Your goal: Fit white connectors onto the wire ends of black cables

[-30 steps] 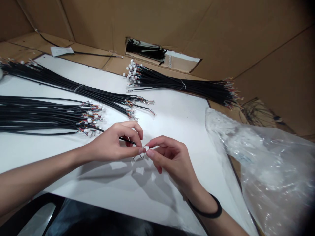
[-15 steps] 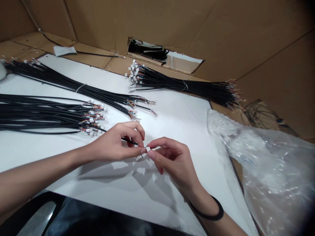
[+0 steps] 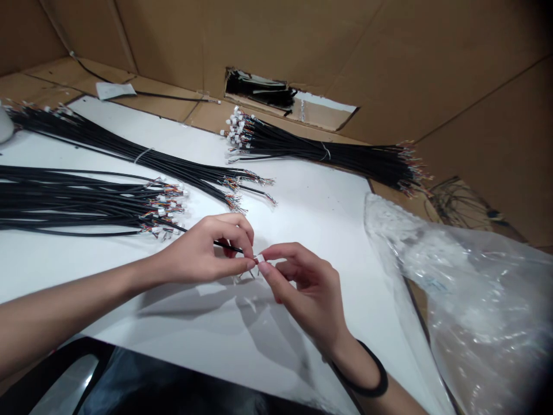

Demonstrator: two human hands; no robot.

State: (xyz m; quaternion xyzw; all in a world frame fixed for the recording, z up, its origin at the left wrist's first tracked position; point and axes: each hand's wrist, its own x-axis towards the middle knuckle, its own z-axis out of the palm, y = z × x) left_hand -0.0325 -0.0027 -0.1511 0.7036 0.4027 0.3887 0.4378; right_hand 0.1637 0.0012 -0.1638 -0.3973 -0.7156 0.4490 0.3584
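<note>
Between thumb and fingers, my left hand (image 3: 211,248) pinches the wire end of a black cable (image 3: 228,247). My right hand (image 3: 305,282) grips a small white connector (image 3: 260,259) between thumb and index finger, right at the left fingertips. Thin loose wires (image 3: 247,275) stick out below the left fingertips. How the wires sit in the connector is too small to tell. Beyond my left wrist lies a spread of black cables (image 3: 78,199), with white connectors (image 3: 166,207) on their coloured wire ends.
A tied cable bundle (image 3: 142,154) with bare wire ends lies behind my left hand. Another tied bundle (image 3: 319,148) lies at the back, white connectors on its left end. A clear plastic bag (image 3: 470,288) of white pieces covers the right side. Cardboard walls (image 3: 410,63) enclose the white tabletop (image 3: 337,216).
My right hand has turned slightly and its wrist has dropped a little. The white connector has tilted and shifted slightly up and right. My left hand stays almost still.
</note>
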